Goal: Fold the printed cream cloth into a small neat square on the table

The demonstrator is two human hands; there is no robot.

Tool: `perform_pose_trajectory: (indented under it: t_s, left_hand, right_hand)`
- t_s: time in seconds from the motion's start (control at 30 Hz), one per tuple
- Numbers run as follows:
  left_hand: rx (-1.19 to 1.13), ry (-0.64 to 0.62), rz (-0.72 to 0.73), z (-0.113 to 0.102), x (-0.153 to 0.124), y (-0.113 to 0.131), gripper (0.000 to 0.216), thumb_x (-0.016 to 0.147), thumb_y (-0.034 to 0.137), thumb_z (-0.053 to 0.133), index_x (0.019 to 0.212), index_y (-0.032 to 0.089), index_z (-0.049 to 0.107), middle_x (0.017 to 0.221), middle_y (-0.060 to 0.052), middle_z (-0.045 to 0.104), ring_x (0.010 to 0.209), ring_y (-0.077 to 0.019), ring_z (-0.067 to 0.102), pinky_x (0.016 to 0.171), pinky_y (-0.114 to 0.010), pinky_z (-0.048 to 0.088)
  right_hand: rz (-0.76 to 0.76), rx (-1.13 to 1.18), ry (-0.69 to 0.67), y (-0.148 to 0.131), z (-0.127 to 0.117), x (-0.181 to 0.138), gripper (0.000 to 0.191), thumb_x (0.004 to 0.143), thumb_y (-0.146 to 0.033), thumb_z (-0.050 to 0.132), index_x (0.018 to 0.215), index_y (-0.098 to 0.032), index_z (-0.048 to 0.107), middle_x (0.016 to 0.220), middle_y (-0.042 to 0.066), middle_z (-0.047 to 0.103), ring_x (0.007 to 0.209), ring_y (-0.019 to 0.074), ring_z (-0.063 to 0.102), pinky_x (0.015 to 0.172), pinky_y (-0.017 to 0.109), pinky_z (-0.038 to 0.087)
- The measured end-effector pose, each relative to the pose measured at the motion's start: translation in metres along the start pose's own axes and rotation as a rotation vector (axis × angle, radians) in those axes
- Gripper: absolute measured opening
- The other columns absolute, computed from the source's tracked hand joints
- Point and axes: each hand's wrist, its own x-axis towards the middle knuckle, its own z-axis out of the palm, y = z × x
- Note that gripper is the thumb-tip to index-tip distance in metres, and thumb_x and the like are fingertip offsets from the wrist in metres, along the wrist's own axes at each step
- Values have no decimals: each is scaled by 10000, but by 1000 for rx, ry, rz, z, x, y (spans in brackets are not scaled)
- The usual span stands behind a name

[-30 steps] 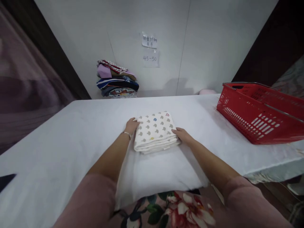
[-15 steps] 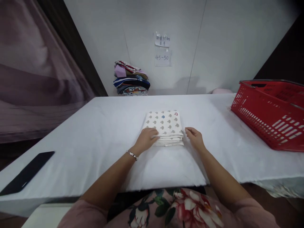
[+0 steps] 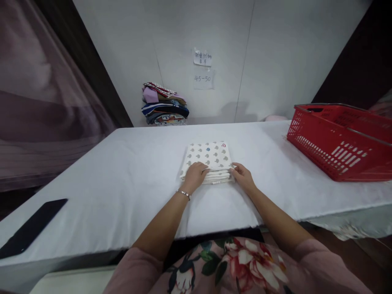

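A folded white cloth with grey tree-like prints lies in a neat, layered rectangle near the middle of the table. One small blue mark and one red mark show on its top face. At its front edge, left of centre, my left hand is closed on the upper layer, thumb and fingers together. My right hand pinches the front right corner. Between the two hands, the stacked lower folds are visible.
A red plastic basket stands at the table's right side. Several folded clothes are piled at the back. A flat black object lies at the left front of the white-covered table. Paper notes hang on the wall.
My right hand has come in from beside the cloth and taken its front right corner. My left hand has shifted along the front edge and now grips the upper layer. The view has turned slightly.
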Motion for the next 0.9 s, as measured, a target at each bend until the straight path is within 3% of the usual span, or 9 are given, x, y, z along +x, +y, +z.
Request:
perform_pose_trajectory:
  t_s: [0.1, 0.23, 0.47, 0.57, 0.67, 0.9]
  left_hand:
    - [-2, 70, 12, 2, -5, 0, 218, 927, 244, 442, 865, 191, 645, 870, -41, 636, 843, -178, 543, 779, -322, 429]
    - [-20, 150, 53, 2, -13, -5, 226, 942, 240, 409, 915, 195, 629, 904, -43, 630, 879, -174, 534, 792, -317, 430]
    - [32, -18, 96, 2, -19, -9, 163, 904, 201, 480, 879, 208, 641, 858, -41, 616, 829, -180, 542, 750, -331, 433]
    - [41, -28, 95, 0, -19, -7, 143, 883, 233, 533, 983, 217, 634, 906, -44, 611, 855, -192, 538, 747, -334, 433]
    - [41, -37, 100, -1, -19, -6, 178, 875, 260, 554, 1033, 223, 627, 928, -46, 609, 867, -199, 539, 751, -339, 435]
    - [69, -46, 97, 2, -17, -6, 253, 871, 297, 565, 1115, 240, 605, 987, -54, 603, 905, -203, 549, 781, -349, 436]
  right_hand:
    - [-44, -43, 36, -1, 4, 0, 451, 726, -493, 632, 1047, -177, 645, 762, 9, 618, 634, 142, 539, 617, 284, 465]
    - [-240, -117, 63, -2, 4, -1, 294, 808, -439, 565, 924, -193, 676, 886, 46, 654, 817, 181, 584, 776, 327, 473]
    - [-381, -364, 25, 5, -6, -4, 216, 857, -353, 510, 918, -224, 672, 858, 35, 600, 767, 176, 574, 694, 323, 489]
    - [-554, -475, 62, 3, -6, -4, 193, 838, -275, 524, 965, -232, 662, 1046, 76, 589, 959, 220, 562, 800, 376, 488]
    - [-693, -540, 16, 0, -3, -2, 269, 828, -209, 513, 1068, -235, 633, 1123, 90, 588, 1054, 244, 533, 895, 439, 447]
    - [-723, -680, -111, -6, -2, -1, 354, 833, -221, 523, 1180, -249, 591, 1107, 80, 618, 1046, 253, 540, 900, 445, 401]
